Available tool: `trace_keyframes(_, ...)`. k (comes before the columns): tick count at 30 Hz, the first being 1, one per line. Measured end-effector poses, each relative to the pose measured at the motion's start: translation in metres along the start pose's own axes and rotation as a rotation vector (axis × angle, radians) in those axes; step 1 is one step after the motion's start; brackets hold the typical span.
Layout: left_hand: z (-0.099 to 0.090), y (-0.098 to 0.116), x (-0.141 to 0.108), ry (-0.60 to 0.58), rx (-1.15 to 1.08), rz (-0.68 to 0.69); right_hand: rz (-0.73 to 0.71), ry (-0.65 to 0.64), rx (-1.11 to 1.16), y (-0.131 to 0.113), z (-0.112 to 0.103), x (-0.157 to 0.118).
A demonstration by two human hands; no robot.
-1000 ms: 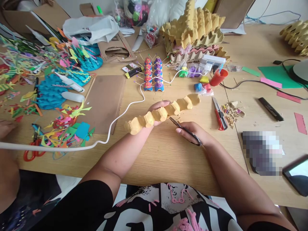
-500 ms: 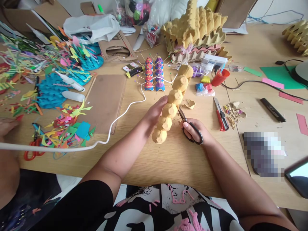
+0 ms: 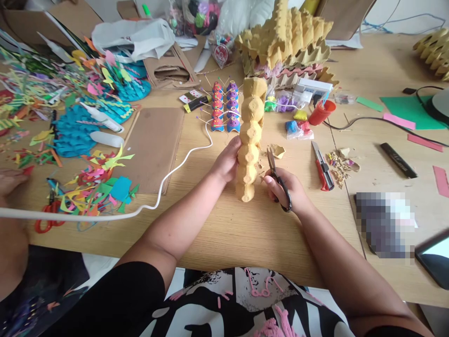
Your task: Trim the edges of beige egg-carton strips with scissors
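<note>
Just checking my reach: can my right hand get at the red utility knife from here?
Likely yes: the red utility knife lies near your right hand, nothing visible between, though that hand holds scissors.

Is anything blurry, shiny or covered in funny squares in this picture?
In the head view, blocky squares hide something at lower right; the screen beside them looks pale, maybe from glare; the strip is fairly clear; scraps near the left edge look softer.
</note>
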State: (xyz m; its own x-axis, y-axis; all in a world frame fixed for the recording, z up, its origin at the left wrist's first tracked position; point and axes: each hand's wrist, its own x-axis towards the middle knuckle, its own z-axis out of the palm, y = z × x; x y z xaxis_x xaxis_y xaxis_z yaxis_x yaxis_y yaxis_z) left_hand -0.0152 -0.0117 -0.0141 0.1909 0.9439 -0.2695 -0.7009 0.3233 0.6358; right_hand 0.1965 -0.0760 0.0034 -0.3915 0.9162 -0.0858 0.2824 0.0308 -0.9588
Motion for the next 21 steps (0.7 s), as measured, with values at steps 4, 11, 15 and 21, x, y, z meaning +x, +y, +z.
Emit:
trace_keyframes(4, 0.000, -0.004, -0.002, -0.023, -0.005, 0.060, 0.035, 0.047, -0.086, -0.006, -0.003, 0.000)
trace_keyframes(11, 0.001, -0.006, -0.005, -0.050, -0.002, 0.067, 0.022, 0.016, -0.204, -0.009, -0.004, 0.002)
trace_keyframes(15, -0.001, -0.010, -0.005, -0.117, 0.011, 0.080, 0.022, 0.018, -0.169, -0.009, -0.001, 0.001)
trace_keyframes(21, -0.001, -0.012, -0.006, -0.064, 0.058, 0.046, 0.048, 0.016, -0.083, -0.008, 0.002, -0.001)
